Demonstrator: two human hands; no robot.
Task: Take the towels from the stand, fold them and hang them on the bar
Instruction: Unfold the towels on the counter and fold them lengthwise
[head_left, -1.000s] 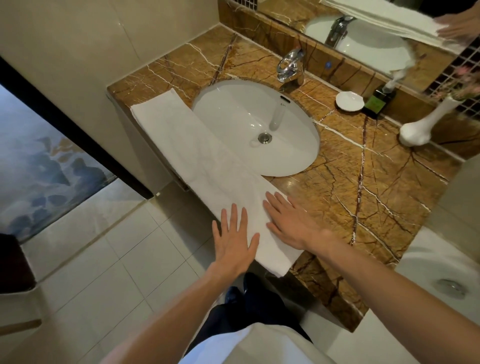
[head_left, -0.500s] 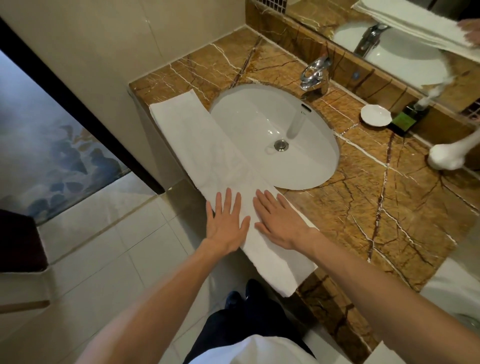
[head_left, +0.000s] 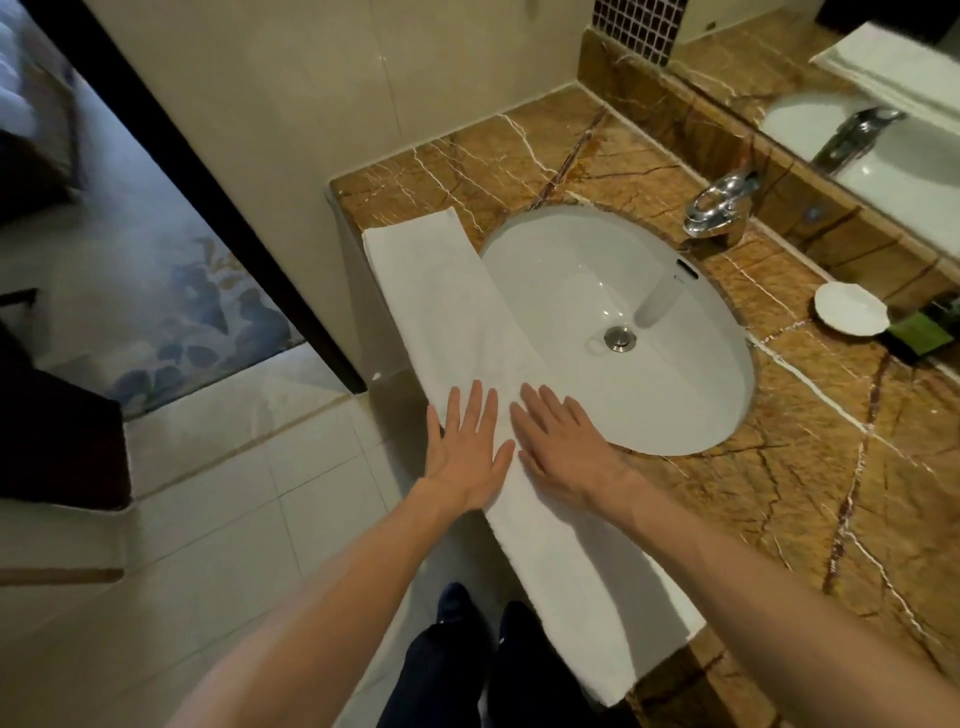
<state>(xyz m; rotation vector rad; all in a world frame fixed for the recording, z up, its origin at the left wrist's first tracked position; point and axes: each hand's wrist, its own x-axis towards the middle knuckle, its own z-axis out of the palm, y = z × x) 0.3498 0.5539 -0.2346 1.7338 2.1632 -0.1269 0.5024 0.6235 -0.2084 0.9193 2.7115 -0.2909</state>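
A white towel (head_left: 447, 306), folded into a long narrow strip, lies along the front edge of the brown marble counter (head_left: 810, 493), partly over the near rim of the sink. My left hand (head_left: 467, 447) lies flat on the towel's outer edge, fingers spread. Beside it, my right hand (head_left: 563, 447) presses flat on the strip near the sink rim. Both palms face down and hold nothing. No stand or hanging bar shows in this view.
The white oval sink (head_left: 649, 322) with a chrome tap (head_left: 719, 205) fills the counter's middle. A small white dish (head_left: 851, 307) and a dark green bottle (head_left: 922, 332) stand by the mirror (head_left: 883, 104). Tiled floor and a doorway lie to the left.
Both hands have slid along the towel strip toward its far end, staying flat on it. The view has shifted left and nearer to the counter.
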